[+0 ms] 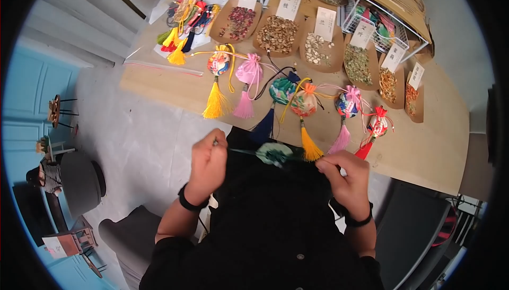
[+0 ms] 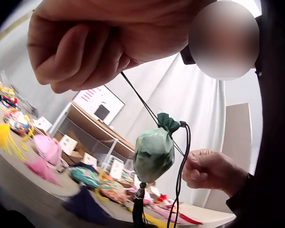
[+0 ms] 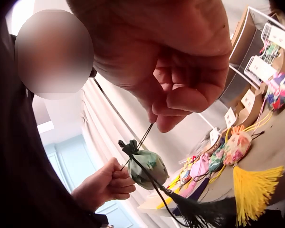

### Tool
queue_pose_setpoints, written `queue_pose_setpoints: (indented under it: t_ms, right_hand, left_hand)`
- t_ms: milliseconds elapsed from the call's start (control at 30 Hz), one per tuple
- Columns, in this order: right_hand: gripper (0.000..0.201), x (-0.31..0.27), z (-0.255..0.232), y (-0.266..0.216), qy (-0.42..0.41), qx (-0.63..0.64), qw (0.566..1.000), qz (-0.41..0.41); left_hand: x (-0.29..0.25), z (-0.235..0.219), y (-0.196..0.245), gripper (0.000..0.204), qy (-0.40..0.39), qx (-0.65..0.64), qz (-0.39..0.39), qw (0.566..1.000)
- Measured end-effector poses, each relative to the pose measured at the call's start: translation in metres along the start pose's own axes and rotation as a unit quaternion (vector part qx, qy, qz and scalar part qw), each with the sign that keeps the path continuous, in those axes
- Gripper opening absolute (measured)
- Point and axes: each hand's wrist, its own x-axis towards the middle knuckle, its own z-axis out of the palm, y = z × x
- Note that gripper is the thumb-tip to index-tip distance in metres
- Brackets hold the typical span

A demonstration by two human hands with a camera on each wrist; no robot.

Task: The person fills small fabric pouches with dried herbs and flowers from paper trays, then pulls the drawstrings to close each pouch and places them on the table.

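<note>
A pale green drawstring pouch (image 1: 274,153) hangs between my two hands, in front of the black shirt. Its gathered dark green neck (image 2: 167,122) is cinched, and a dark tassel (image 3: 199,209) dangles from its base. My left hand (image 1: 208,160) grips one end of the thin dark cord (image 2: 141,99) with curled fingers. On the other side my right hand (image 1: 347,178) pinches the opposite cord end (image 3: 145,135) between thumb and fingers. Both cord ends run taut from the neck, while another dark loop (image 2: 179,190) droops beside the pouch.
Along the table's near edge (image 1: 175,96) lies a row of tasselled pouches, among them a pink one (image 1: 249,71) and a red one (image 1: 378,125). Behind them stand labelled paper trays of dried herbs (image 1: 277,34). Colourful tassels (image 1: 183,22) are heaped at the far left.
</note>
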Motion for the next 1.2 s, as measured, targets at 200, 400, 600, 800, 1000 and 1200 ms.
queue_pose_setpoints:
  t_ms: [200, 400, 600, 800, 1000, 1200]
  right_hand:
    - [0.019, 0.070, 0.059, 0.001, -0.078, 0.031, 0.996, 0.002]
    - [0.022, 0.112, 0.089, -0.001, -0.114, 0.044, 0.992, 0.009]
    - [0.017, 0.103, 0.063, -0.032, -0.165, 0.108, 0.980, 0.026]
    - [0.018, 0.118, 0.083, -0.017, -0.155, 0.087, 0.984, 0.023]
    - [0.027, 0.154, 0.117, 0.030, -0.044, -0.008, 0.999, -0.002]
    - [0.030, 0.156, 0.120, 0.032, -0.001, -0.112, 0.992, -0.064]
  left_hand:
    - [0.039, -0.055, -0.014, 0.028, 0.091, 0.080, -0.059, 0.991]
    - [0.080, -0.088, -0.020, 0.030, 0.092, 0.084, -0.021, 0.992]
    - [0.050, -0.109, 0.035, 0.032, 0.020, 0.003, -0.086, 0.996]
    - [0.088, -0.110, -0.017, 0.036, 0.035, 0.067, -0.012, 0.997]
    - [0.158, -0.083, -0.079, 0.044, 0.059, 0.197, -0.085, 0.975]
    - [0.172, -0.064, -0.067, 0.040, 0.096, 0.377, -0.027, 0.921]
